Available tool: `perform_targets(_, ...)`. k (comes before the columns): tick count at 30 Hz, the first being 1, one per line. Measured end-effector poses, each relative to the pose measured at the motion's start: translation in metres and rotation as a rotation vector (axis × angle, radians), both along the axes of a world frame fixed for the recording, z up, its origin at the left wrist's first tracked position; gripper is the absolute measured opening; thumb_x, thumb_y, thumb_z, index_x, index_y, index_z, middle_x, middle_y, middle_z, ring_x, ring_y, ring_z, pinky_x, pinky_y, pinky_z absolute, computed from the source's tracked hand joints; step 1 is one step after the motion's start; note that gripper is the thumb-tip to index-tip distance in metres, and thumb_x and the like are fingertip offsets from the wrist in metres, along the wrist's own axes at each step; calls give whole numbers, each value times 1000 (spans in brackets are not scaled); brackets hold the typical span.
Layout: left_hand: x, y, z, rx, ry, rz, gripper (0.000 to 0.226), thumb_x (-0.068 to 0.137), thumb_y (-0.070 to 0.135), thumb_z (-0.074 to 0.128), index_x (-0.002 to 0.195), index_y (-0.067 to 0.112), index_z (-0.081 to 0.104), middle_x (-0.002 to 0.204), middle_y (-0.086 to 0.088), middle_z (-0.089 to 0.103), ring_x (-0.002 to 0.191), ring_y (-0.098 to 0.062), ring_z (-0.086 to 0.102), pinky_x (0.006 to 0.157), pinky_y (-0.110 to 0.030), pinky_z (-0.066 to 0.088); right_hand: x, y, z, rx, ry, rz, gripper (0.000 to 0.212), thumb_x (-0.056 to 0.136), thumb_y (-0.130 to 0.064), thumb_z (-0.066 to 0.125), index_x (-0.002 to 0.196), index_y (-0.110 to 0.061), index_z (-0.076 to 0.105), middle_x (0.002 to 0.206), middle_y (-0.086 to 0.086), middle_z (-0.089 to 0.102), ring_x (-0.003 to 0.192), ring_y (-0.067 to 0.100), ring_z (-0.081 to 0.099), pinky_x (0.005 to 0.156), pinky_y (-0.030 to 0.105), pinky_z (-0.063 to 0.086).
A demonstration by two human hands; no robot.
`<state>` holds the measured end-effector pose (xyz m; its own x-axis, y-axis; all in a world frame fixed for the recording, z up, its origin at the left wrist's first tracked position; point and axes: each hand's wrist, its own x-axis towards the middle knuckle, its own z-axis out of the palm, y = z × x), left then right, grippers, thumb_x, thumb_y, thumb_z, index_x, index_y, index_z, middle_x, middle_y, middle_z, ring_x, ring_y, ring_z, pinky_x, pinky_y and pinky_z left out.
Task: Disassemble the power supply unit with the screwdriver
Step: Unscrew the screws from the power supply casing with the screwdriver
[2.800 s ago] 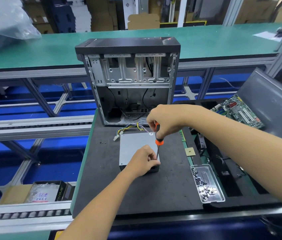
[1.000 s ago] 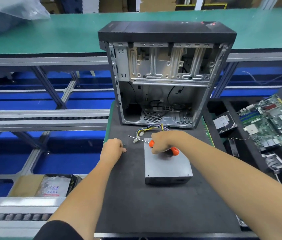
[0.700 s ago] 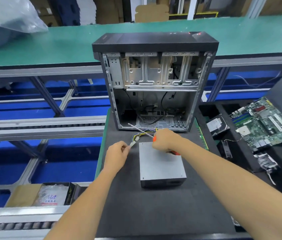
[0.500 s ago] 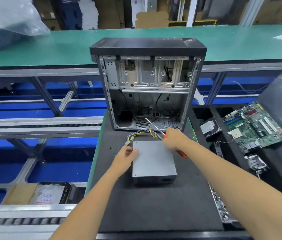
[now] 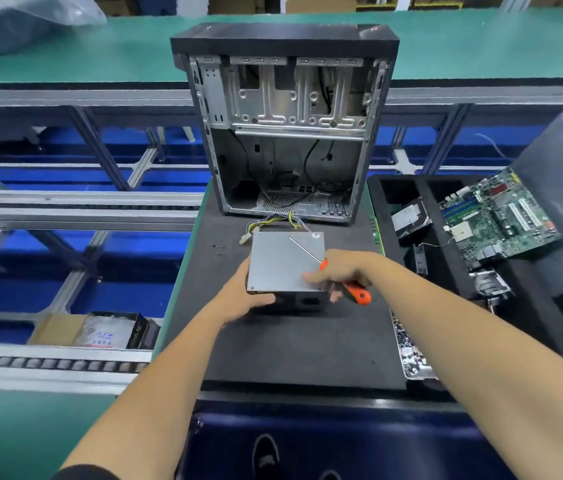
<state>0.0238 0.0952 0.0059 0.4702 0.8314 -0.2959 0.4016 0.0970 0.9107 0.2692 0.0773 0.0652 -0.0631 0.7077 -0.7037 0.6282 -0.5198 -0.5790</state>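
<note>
The grey metal power supply unit (image 5: 280, 263) lies flat on the black foam mat (image 5: 290, 344), its coloured cable bundle (image 5: 273, 221) trailing toward the open case. My left hand (image 5: 242, 296) grips its near-left corner, thumb under the front edge. My right hand (image 5: 339, 275) rests on the unit's right edge and holds the screwdriver (image 5: 349, 289) by its orange-and-black handle. The thin shaft points up and left across the lid. The unit's near face looks slightly raised off the mat.
An open, gutted PC case (image 5: 283, 126) stands upright just behind the unit. Loose screws (image 5: 217, 247) lie on the mat to the left. A black tray (image 5: 446, 306) on the right holds a motherboard (image 5: 494, 216) and a hard drive (image 5: 410, 216); a screw tray (image 5: 411, 355) sits beside my right arm.
My left hand slid from the unit's far-left side to its near-left corner and took hold. My right hand moved down onto the right edge with the screwdriver.
</note>
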Motion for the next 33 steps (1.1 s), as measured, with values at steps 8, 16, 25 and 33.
perform_targets(8,1,-6,-14,104,89,60,80,82,16,73,145,40,29,107,51,48,99,33,41,72,8,34,2,-13,0,139,-205,174,51,72,-20,84,93,-5,40,71,17,60,48,23,61,43,22,42)
perform_targets(16,1,0,5,171,167,47,37,86,28,68,114,47,51,83,31,63,77,7,56,62,-4,39,9,-4,12,152,-129,205,28,69,-22,81,69,-5,58,58,8,65,51,22,63,46,22,46)
perform_targets(25,12,11,49,201,317,122,68,82,69,50,65,5,61,62,-3,64,63,-18,60,65,-33,46,24,15,57,77,45,54,32,80,-30,74,71,-5,56,52,9,55,40,21,52,44,21,44)
perform_targets(33,42,32,55,282,496,177,66,82,75,27,61,15,45,64,-1,56,65,-22,54,61,-34,41,31,22,58,158,-15,-69,39,89,-34,69,70,-4,52,44,11,57,33,18,51,40,18,42)
